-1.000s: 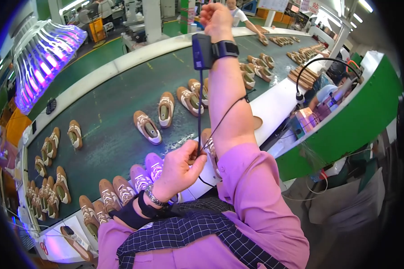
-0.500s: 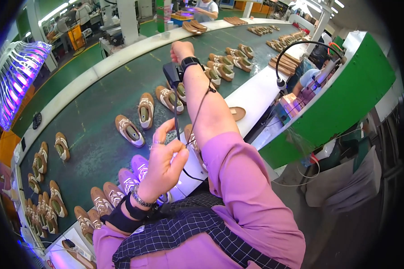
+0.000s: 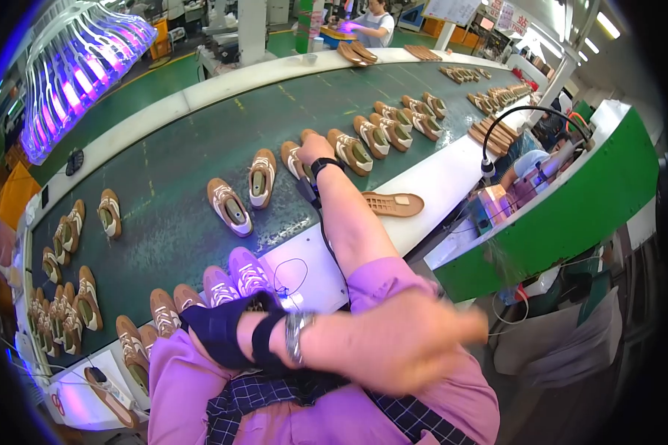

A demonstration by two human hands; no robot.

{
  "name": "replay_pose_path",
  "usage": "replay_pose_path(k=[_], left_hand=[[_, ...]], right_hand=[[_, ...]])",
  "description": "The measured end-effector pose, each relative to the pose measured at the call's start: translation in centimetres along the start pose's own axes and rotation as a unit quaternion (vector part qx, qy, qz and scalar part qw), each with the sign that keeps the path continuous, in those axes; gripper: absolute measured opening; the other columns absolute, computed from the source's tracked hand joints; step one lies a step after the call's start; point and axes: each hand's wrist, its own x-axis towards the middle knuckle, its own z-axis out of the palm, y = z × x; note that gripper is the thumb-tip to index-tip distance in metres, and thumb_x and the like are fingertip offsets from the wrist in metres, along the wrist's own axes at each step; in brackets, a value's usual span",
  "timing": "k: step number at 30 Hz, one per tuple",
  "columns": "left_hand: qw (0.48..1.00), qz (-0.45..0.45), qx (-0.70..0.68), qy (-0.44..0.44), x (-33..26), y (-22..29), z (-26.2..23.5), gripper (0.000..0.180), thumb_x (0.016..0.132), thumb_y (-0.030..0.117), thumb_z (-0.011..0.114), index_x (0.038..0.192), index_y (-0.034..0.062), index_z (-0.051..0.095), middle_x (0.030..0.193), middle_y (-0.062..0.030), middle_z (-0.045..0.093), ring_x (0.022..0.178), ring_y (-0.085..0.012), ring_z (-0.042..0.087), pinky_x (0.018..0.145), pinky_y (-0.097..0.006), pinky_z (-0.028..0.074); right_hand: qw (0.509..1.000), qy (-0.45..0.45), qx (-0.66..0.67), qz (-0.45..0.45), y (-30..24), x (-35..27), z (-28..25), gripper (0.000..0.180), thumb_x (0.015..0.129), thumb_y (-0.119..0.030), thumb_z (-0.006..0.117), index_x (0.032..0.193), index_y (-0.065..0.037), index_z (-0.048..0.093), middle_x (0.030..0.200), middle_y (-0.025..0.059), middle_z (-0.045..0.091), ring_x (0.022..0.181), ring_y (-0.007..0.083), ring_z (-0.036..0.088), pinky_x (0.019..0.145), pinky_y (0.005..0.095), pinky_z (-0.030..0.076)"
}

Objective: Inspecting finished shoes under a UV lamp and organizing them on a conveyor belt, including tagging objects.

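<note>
My right hand [image 3: 315, 149] is stretched out over the belt and closed on a brown and white lace-up shoe, covering most of it. Its pair, another brown shoe [image 3: 292, 159], stands close beside on the left. A black strap with a cable circles that wrist. My left hand [image 3: 404, 343] crosses low in front of my body, smeared by motion, so its fingers are unclear. A silver bracelet [image 3: 297, 337] and black straps sit on the left wrist. A brown sole [image 3: 393, 204] lies on the white ledge, just right of my right forearm.
Rows of similar shoes [image 3: 231, 206] stand on the green belt [image 3: 171, 185]. Shoes under purple light [image 3: 249, 271] are near me. A lit plastic fixture [image 3: 82, 70] hangs at upper left; a green machine panel [image 3: 557, 200] stands right. A co-worker [image 3: 375, 30] sits beyond the belt.
My right hand has come down from above the belt onto a shoe. My left hand has swung right, away from the cable by my right forearm. The view has shifted a little.
</note>
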Motion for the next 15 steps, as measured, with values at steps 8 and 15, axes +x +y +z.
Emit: replay_pose_path(k=[8,15], left_hand=[[0.935,-0.194,-0.296,0.022,-11.0,-2.1,-0.5,0.036,0.092,0.021,0.054,0.118,-0.0039,0.054,0.091,-0.008,0.061,0.083,-0.0148,0.058,0.075,-0.03,0.046],[0.924,-0.225,-0.301,0.074,-8.8,-11.4,0.0,0.036,0.095,0.02,0.047,0.124,-0.0021,0.05,0.11,-0.0101,0.06,0.101,-0.0185,0.055,0.089,-0.031,0.044]], right_hand=[[0.973,0.018,0.192,0.13,4.7,11.0,-9.8,0.02,0.077,-0.018,0.057,0.067,-0.007,0.07,0.072,0.0142,0.068,0.071,0.0228,0.068,0.069,0.0325,0.053],[0.696,0.152,0.696,0.086,-2.7,12.5,-21.5,0.014,0.075,0.002,0.054,0.088,0.006,0.055,0.068,0.0133,0.058,0.051,0.0228,0.06,0.047,0.0312,0.053]])
